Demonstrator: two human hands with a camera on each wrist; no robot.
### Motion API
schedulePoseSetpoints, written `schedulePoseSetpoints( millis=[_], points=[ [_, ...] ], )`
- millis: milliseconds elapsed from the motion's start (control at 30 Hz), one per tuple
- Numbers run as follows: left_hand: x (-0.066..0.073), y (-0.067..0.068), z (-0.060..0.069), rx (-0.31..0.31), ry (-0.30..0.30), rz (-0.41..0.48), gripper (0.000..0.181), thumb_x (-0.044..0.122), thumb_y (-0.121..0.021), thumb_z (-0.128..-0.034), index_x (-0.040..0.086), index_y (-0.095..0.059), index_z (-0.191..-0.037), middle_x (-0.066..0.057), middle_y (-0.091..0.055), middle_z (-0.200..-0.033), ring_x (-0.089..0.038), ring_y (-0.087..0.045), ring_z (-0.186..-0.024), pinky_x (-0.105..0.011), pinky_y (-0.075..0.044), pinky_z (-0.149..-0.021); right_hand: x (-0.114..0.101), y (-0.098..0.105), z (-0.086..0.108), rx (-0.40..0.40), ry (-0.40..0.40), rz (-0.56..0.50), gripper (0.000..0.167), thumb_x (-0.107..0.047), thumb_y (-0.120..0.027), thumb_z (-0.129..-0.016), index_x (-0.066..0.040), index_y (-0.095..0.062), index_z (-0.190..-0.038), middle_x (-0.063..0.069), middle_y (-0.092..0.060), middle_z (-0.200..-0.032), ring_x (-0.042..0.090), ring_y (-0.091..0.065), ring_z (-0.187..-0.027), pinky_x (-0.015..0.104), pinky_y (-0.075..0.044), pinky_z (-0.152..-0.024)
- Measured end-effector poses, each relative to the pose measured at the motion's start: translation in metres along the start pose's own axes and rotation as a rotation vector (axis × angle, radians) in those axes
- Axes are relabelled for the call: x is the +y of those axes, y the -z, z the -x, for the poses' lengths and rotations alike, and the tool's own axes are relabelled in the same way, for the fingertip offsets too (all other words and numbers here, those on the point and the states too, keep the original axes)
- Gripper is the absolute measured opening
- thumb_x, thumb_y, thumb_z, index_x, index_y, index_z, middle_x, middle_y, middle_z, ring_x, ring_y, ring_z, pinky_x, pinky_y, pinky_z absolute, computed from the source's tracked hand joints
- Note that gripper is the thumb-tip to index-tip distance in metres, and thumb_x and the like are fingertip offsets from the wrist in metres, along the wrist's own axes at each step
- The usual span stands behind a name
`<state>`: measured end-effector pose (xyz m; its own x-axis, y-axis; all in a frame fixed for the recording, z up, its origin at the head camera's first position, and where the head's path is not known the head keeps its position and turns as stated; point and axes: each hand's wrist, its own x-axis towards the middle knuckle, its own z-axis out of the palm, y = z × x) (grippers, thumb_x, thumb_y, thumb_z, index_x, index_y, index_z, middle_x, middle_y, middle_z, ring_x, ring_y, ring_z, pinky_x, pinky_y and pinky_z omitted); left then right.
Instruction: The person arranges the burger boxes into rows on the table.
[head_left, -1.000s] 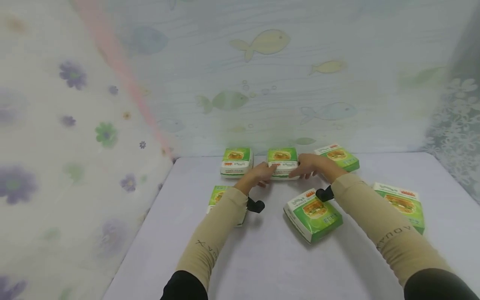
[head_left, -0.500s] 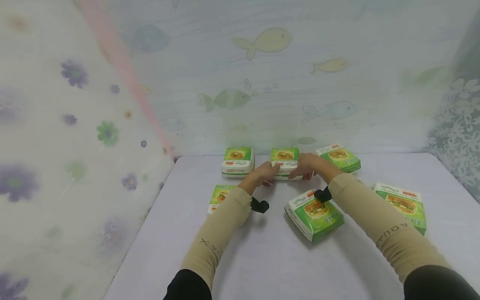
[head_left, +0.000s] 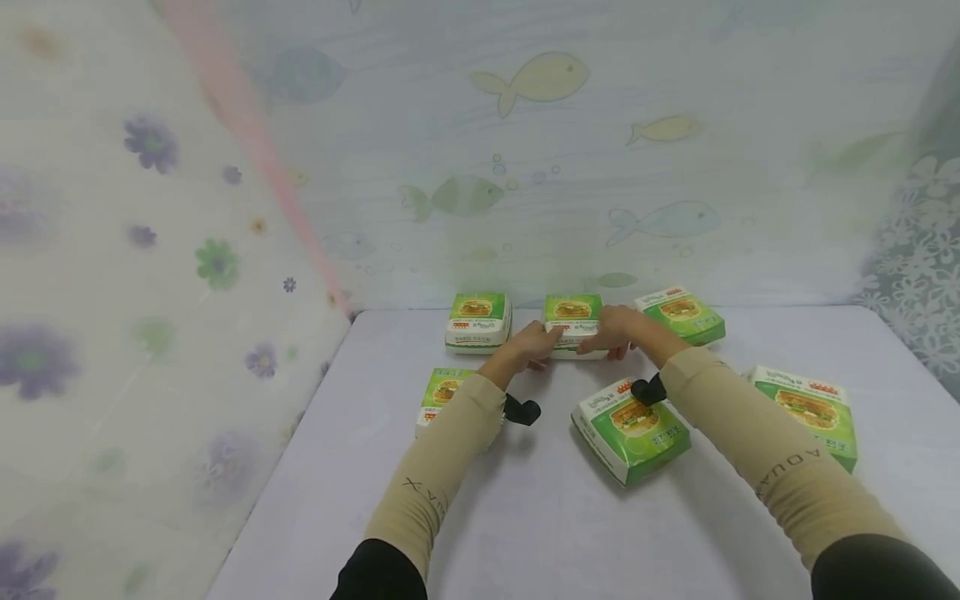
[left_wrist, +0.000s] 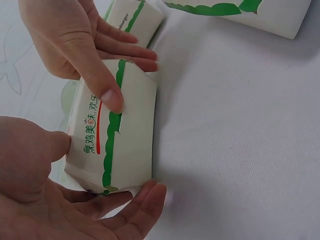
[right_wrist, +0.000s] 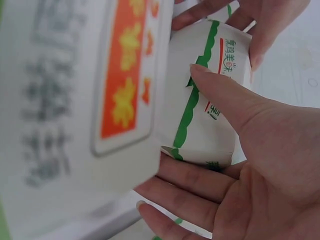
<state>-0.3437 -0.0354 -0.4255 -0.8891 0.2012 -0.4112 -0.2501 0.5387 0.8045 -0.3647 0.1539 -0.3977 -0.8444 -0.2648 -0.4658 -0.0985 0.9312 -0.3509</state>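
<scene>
A green and white burger box [head_left: 573, 311] stands at the back middle of the table between my two hands. My left hand [head_left: 529, 343] holds its left end, thumb against the upper part and fingers at the side and lower edge. My right hand [head_left: 617, 330] grips the other end, its thumb [right_wrist: 220, 90] lying on the printed white face in the right wrist view. Both hands also show around the box [left_wrist: 132, 135] in the left wrist view. The box appears to rest on the table.
Similar boxes stand at back left [head_left: 478, 321], back right [head_left: 681, 315], front middle [head_left: 633, 429] and right [head_left: 810, 408]. Another box [head_left: 442, 392] is partly hidden by my left forearm. The table [head_left: 555, 533] meets a fish-print curtain [head_left: 450, 125] at the back.
Between my hands, the box has shifted slightly right, away from the back left box, mostly in the first half second. The left hand moved with it. The other boxes stayed put.
</scene>
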Motion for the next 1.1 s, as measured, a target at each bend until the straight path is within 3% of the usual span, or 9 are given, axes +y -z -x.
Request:
schedulePoseSetpoints(
  millis=[167, 400, 533, 667, 867, 1100],
  points=[
    [-0.0005, -0.0012, -0.0014, 0.011, -0.008, -0.013, 0.055, 0.038, -0.046, -0.1098, -0.004, -0.041, -0.146, -0.012, -0.053, -0.116, -0.03, -0.062, -0.103, -0.042, -0.057, -0.091, -0.0021, 0.0019, 0.0049, 0.004, -0.002, 0.006, 0.062, -0.046, -0.071, -0.094, 0.01, -0.059, -0.117, 0.017, -0.075, -0.091, 0.03, -0.074, -0.086, 0.045, -0.058, -0.085],
    [-0.0013, -0.0007, -0.0035, 0.042, -0.025, -0.045, 0.039, 0.036, -0.05, -0.1088, -0.001, -0.048, -0.122, -0.005, -0.048, -0.086, -0.018, -0.049, -0.071, -0.037, -0.049, -0.078, 0.0004, 0.0021, 0.0037, -0.01, 0.006, 0.022, 0.056, -0.043, -0.071, -0.094, 0.009, -0.06, -0.114, 0.017, -0.075, -0.091, 0.029, -0.073, -0.085, 0.045, -0.058, -0.086],
    [0.0009, -0.0029, -0.0039, 0.057, -0.01, -0.083, 0.037, 0.037, -0.05, -0.1087, 0.002, -0.047, -0.119, -0.003, -0.046, -0.075, -0.016, -0.043, -0.062, -0.036, -0.044, -0.074, 0.0026, 0.003, 0.0025, -0.013, 0.001, 0.008, 0.056, -0.04, -0.072, -0.094, 0.009, -0.058, -0.117, 0.018, -0.075, -0.092, 0.029, -0.073, -0.086, 0.045, -0.057, -0.086],
    [0.0031, -0.0033, -0.0034, 0.055, -0.006, -0.112, 0.041, 0.037, -0.049, -0.109, -0.001, -0.048, -0.125, -0.004, -0.048, -0.076, -0.017, -0.046, -0.065, -0.038, -0.046, -0.079, 0.0049, 0.0038, 0.0016, -0.019, 0.007, -0.01, 0.053, -0.036, -0.073, -0.093, 0.009, -0.057, -0.117, 0.018, -0.075, -0.093, 0.029, -0.073, -0.086, 0.045, -0.058, -0.086],
    [0.0044, 0.0009, -0.0023, 0.067, -0.014, -0.057, 0.049, 0.033, -0.05, -0.109, -0.006, -0.047, -0.139, -0.008, -0.053, -0.093, -0.02, -0.054, -0.077, -0.043, -0.053, -0.091, 0.0052, 0.0057, 0.0016, -0.047, 0.025, -0.052, 0.044, -0.031, -0.071, -0.095, 0.006, -0.057, -0.114, 0.017, -0.075, -0.095, 0.028, -0.073, -0.089, 0.044, -0.057, -0.087],
    [0.0046, 0.0054, -0.0039, 0.068, -0.018, -0.051, 0.056, 0.035, -0.048, -0.1094, -0.006, -0.042, -0.147, -0.013, -0.057, -0.108, -0.028, -0.063, -0.092, -0.044, -0.053, -0.095, 0.0044, 0.0076, 0.0046, -0.033, 0.063, -0.101, 0.043, -0.028, -0.069, -0.097, 0.007, -0.054, -0.118, 0.02, -0.073, -0.101, 0.032, -0.071, -0.094, 0.044, -0.056, -0.087]
  ],
)
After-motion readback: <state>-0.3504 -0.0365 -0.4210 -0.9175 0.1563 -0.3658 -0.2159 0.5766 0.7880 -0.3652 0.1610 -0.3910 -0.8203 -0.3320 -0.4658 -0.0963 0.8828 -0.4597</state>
